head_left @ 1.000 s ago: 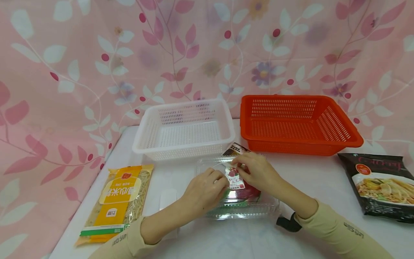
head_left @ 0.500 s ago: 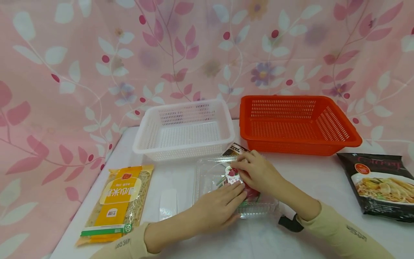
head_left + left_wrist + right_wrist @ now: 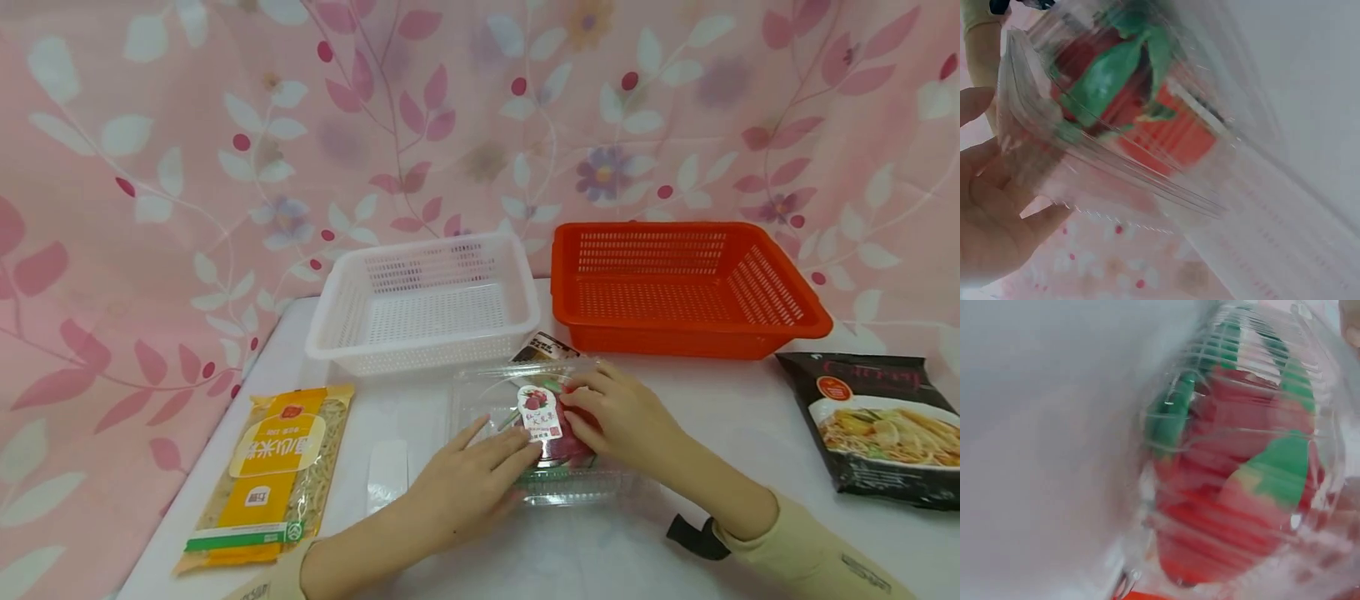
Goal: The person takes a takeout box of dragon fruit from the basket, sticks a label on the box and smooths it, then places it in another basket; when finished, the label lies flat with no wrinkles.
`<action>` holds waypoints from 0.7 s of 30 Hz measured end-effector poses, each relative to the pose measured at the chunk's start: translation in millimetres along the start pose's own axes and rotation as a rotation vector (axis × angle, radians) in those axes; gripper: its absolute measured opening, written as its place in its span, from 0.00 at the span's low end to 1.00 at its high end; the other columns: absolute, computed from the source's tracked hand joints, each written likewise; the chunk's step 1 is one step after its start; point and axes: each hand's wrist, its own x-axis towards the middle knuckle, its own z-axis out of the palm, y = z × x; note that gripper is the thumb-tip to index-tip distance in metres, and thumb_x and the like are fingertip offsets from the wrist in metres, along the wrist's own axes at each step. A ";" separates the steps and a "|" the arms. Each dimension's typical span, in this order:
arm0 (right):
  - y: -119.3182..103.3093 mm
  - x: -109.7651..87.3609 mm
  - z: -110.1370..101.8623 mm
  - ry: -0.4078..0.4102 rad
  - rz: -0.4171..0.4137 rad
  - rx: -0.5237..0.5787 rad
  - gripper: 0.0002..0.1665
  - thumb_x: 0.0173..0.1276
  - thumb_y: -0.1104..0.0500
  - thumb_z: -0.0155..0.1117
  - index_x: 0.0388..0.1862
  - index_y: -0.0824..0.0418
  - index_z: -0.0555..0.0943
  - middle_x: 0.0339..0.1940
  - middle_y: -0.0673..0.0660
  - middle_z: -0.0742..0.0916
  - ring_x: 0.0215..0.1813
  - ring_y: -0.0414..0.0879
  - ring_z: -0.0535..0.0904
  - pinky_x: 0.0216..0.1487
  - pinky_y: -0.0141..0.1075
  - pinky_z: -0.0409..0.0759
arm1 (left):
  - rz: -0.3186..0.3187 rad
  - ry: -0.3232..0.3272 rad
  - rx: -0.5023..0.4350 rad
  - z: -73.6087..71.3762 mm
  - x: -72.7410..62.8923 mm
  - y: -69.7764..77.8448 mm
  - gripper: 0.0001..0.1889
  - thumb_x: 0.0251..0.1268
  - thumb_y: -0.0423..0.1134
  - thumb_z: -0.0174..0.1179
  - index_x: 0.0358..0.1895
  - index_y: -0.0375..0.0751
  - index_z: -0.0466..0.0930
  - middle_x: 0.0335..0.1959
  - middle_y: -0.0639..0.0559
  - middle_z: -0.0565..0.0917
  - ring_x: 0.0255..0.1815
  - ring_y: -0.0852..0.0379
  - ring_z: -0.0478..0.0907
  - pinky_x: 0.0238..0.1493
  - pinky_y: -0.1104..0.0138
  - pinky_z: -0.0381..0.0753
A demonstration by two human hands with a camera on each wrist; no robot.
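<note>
A clear plastic clamshell box lies closed on the table in the head view. Inside it is a red dragon fruit with green scales, large in the right wrist view. A white label printed with fruit and writing sits on the lid. My left hand lies with fingers spread over the box's near left part, fingertips at the label's lower left edge. On the lid's right side rests my right hand, fingers loosely bent and fingertips beside the label. In the left wrist view my left hand is next to the box.
Behind stand a white basket and a red basket. A yellow bag of pasta lies left, a black noodle packet right. A small packet peeks out behind the box. A white strip lies left of it.
My left hand pressed across the label, then drew back to the left, uncovering it. My right hand has slid slightly right and down from the label's top to its right side.
</note>
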 end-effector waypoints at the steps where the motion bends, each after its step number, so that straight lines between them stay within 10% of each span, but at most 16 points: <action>1: 0.0 -2.7 -1.8 -0.006 0.016 -0.003 0.14 0.49 0.56 0.70 0.36 0.59 0.86 0.36 0.54 0.84 0.43 0.51 0.76 0.43 0.44 0.78 | -0.035 -0.012 -0.040 -0.1 -3.5 -4.1 0.28 0.59 0.51 0.58 0.62 0.44 0.68 0.61 0.49 0.72 0.63 0.54 0.66 0.66 0.55 0.56; 8: -6.2 -21.6 -15.0 -0.147 0.080 -0.080 0.28 0.52 0.47 0.67 0.53 0.56 0.79 0.49 0.63 0.80 0.50 0.62 0.73 0.51 0.56 0.70 | -0.253 -0.172 -0.251 3.7 -25.2 -26.1 0.35 0.63 0.61 0.47 0.71 0.57 0.52 0.72 0.50 0.50 0.71 0.42 0.38 0.66 0.46 0.47; 15: -18.3 -31.8 -18.6 -0.318 0.252 -0.041 0.34 0.59 0.41 0.60 0.63 0.52 0.71 0.62 0.64 0.72 0.49 0.65 0.75 0.45 0.58 0.74 | -0.385 -0.208 -0.429 7.0 -27.9 -26.8 0.36 0.62 0.66 0.43 0.72 0.62 0.48 0.74 0.52 0.42 0.65 0.27 0.49 0.57 0.39 0.60; 21: -23.6 -38.0 -13.7 -0.298 0.296 0.024 0.34 0.62 0.42 0.58 0.65 0.54 0.69 0.64 0.64 0.68 0.53 0.67 0.70 0.40 0.58 0.76 | -0.518 -0.201 -0.538 12.5 -24.5 -22.4 0.39 0.58 0.70 0.43 0.71 0.63 0.47 0.74 0.48 0.36 0.64 0.24 0.46 0.42 0.34 0.68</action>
